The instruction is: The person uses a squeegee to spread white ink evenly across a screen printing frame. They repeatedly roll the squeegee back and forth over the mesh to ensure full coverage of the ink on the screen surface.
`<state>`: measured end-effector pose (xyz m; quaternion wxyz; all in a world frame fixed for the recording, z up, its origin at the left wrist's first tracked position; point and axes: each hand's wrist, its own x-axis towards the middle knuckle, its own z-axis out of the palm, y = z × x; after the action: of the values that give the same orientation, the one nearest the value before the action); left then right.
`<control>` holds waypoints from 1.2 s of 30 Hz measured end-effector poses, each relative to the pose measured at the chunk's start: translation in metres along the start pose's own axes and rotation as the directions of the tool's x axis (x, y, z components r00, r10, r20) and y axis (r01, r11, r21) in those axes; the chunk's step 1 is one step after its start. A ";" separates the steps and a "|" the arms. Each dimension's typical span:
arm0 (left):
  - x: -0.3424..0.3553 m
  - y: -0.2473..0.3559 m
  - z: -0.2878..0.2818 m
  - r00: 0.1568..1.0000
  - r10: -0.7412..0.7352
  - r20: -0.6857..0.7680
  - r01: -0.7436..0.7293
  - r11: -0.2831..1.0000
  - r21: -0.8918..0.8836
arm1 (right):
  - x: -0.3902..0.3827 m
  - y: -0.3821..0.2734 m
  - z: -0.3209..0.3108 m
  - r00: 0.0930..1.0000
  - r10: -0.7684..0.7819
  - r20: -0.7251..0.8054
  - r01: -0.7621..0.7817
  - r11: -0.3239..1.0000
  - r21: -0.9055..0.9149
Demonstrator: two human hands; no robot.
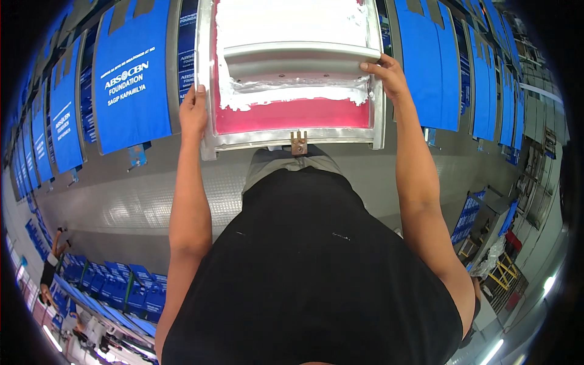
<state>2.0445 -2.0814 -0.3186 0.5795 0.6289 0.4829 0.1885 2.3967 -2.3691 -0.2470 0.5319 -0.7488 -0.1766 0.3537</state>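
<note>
A metal-edged printing screen (255,139) lies in front of me, its mesh red near the close edge. Thick white ink (292,21) covers much of the far mesh and runs in a ragged band toward me. Across the screen rests a wide metal squeegee (292,58), tilted, with ink along its lower edge. My right hand (389,78) pinches the squeegee's right end between thumb and fingers. My left hand (194,114) is closed on the left rail of the screen frame. A small brass-coloured bracket (298,145) sits at the middle of the near rail.
Blue printed fabric panels (134,79) hang or lie in rows on the left, with more blue panels (429,73) on the right. A grey surface (140,201) runs below the screen. Another person (48,271) is far off at lower left. A yellow rack (505,274) stands at right.
</note>
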 end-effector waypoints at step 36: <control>-0.159 -0.383 -0.239 0.653 -0.750 0.106 0.751 0.659 0.042 | -0.039 -0.082 0.090 0.949 0.207 -0.238 -0.210 -0.145 -0.967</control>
<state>1.6316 -2.1354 -0.5550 0.6340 0.3813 0.6650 -0.1023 2.3143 -2.3029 -0.1745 -0.2624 -0.9116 -0.2569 0.1849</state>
